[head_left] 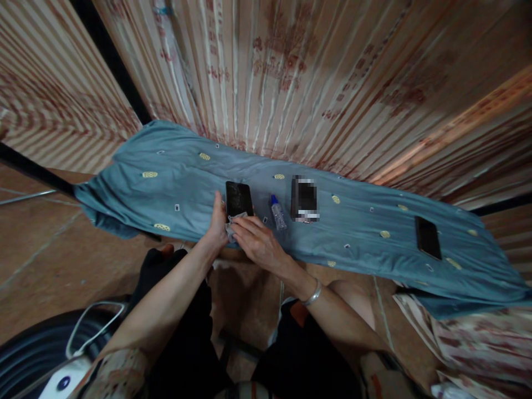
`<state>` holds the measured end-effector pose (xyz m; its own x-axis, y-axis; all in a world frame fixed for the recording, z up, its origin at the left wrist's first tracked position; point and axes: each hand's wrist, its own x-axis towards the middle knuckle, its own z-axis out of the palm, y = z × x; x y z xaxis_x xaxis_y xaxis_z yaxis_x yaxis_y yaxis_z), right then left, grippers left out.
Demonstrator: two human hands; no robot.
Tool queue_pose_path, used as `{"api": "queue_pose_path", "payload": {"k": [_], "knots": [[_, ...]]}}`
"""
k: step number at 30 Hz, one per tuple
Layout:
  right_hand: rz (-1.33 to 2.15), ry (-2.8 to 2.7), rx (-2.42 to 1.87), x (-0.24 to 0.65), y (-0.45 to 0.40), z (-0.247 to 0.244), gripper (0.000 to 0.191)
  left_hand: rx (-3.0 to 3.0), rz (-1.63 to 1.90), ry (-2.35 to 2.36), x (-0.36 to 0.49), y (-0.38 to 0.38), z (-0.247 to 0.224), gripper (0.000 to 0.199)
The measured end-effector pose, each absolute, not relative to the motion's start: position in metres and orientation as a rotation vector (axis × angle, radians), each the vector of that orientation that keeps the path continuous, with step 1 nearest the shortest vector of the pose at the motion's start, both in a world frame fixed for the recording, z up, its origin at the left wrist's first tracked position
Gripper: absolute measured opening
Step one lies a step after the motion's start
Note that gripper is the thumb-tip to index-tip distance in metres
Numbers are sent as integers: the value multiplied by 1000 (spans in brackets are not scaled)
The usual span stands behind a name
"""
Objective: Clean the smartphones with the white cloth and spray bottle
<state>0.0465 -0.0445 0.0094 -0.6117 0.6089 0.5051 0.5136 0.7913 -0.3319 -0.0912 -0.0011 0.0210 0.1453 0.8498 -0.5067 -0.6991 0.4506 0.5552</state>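
Note:
A dark phone (239,197) is held in my left hand (218,221), whose thumb lies along its left edge. My right hand (256,239) is closed over a crumpled grey cloth (236,221) and presses it on the lower end of the phone's screen. Just right of my hands a clear bottle with a blue cap (277,214) lies on the blue-green cloth cover (191,188). Beyond the bottle is a dark, partly blurred-out item (305,198).
Another dark phone (428,238) lies toward the right end of the cover. Patterned curtains (266,83) hang behind the table. Dark metal bars (112,61) stand at the left. A white device with a cable (68,379) is at the lower left.

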Motion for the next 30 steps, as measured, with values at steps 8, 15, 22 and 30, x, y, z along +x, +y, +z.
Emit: {"api": "queue_pose_path", "payload": {"k": [8, 15, 22, 30], "knots": [[174, -2352, -854, 54, -41, 9, 31, 228, 1200, 896, -92, -1, 26, 81], [149, -2346, -877, 59, -42, 8, 31, 221, 1165, 883, -92, -3, 36, 87], [181, -2342, -879, 52, -47, 5, 32, 198, 1132, 906, -84, -8, 41, 89], [126, -2332, -862, 44, -46, 5, 34, 157, 1095, 951, -79, -9, 33, 79]]}}
